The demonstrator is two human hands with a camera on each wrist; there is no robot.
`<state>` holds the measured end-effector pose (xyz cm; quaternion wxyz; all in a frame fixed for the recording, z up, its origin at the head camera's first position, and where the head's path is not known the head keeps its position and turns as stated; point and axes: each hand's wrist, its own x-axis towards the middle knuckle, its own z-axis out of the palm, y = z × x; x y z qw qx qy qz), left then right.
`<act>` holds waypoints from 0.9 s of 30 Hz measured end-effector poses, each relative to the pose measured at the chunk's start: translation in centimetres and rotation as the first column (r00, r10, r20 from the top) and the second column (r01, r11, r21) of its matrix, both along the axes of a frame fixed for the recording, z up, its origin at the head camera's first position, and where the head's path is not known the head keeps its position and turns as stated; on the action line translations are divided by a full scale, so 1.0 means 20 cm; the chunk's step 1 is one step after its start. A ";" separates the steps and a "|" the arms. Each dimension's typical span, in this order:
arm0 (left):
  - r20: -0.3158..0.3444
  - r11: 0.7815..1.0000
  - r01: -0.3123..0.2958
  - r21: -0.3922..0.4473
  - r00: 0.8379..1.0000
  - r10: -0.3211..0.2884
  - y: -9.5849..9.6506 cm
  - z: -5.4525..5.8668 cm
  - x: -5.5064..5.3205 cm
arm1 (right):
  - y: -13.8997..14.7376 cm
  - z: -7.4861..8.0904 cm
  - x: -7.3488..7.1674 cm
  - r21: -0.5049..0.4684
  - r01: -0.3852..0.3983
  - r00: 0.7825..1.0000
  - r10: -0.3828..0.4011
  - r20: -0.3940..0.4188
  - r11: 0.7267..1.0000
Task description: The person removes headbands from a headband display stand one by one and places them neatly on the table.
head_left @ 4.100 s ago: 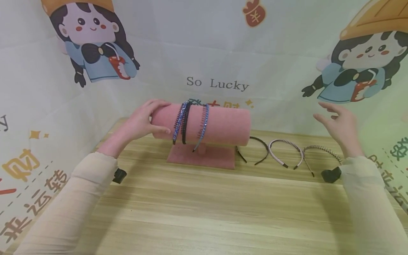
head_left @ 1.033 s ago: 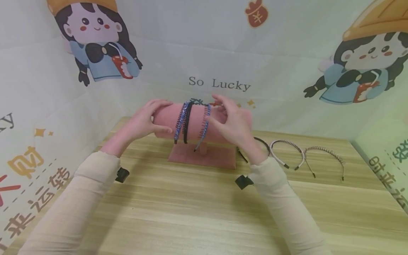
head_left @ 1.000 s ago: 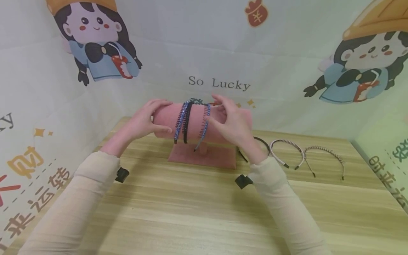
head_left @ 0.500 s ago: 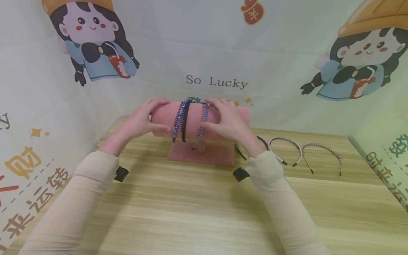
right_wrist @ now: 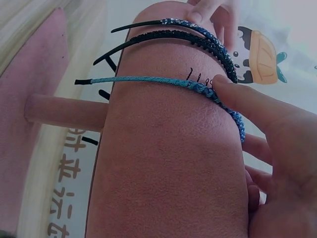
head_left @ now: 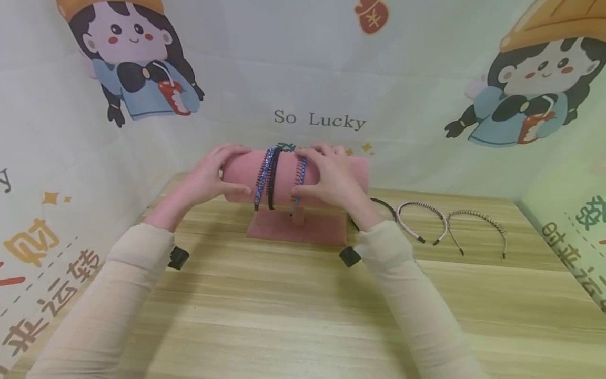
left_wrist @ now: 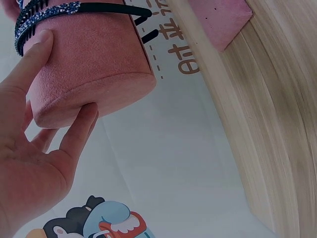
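Note:
A pink padded roll on a stand [head_left: 279, 176] lies sideways on its pink base [head_left: 298, 227], with three headbands over it. My left hand [head_left: 203, 176] grips the roll's left end, thumb in front, as the left wrist view also shows. Closest to it are a glittery blue headband [head_left: 263, 179] and a black headband [head_left: 272, 184], side by side. Apart from them, to the right, sits a braided blue headband [right_wrist: 143, 79] with dark comb teeth. My right hand [head_left: 331, 176] pinches this band, its thumb on the front and its fingers behind the roll.
On the wooden table [head_left: 265, 310], right of the stand, lie a black headband [head_left: 385, 205], a pale headband [head_left: 423, 205] and a thin coiled headband [head_left: 478, 215]. A printed cloth [head_left: 322, 68] rises behind the table and along both sides.
My right hand has come in from the far right to the roll, then slid left onto the braided blue headband. That band's lower end has risen a little. My left hand stays put.

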<state>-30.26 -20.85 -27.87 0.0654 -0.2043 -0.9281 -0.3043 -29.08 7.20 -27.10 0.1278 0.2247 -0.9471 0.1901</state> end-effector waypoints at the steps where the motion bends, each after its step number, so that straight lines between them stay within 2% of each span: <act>1: -0.002 1.000 0.001 0.001 1.000 -0.001 0.00 0.00 0.00 | 0.00 0.00 0.00 0.003 0.002 1.000 -0.002 -0.006 1.000; 11: 0.004 1.000 -0.004 -0.007 1.000 0.004 0.00 0.01 0.01 | -0.02 -0.01 0.00 0.059 0.011 0.999 -0.009 -0.043 0.998; 13: 0.007 1.000 -0.004 -0.007 1.000 0.004 0.00 0.01 0.01 | -0.02 -0.01 0.01 0.044 0.006 0.999 -0.004 -0.047 0.999; 20: -0.002 1.000 0.000 0.001 1.000 0.000 -0.01 0.00 0.01 | 0.00 -0.03 0.01 -0.156 -0.023 1.000 0.024 0.005 0.987; 27: -0.003 1.000 -0.001 -0.005 1.000 0.000 -0.01 0.00 0.00 | 0.02 -0.04 0.02 -0.273 -0.082 0.995 0.093 0.026 0.958</act>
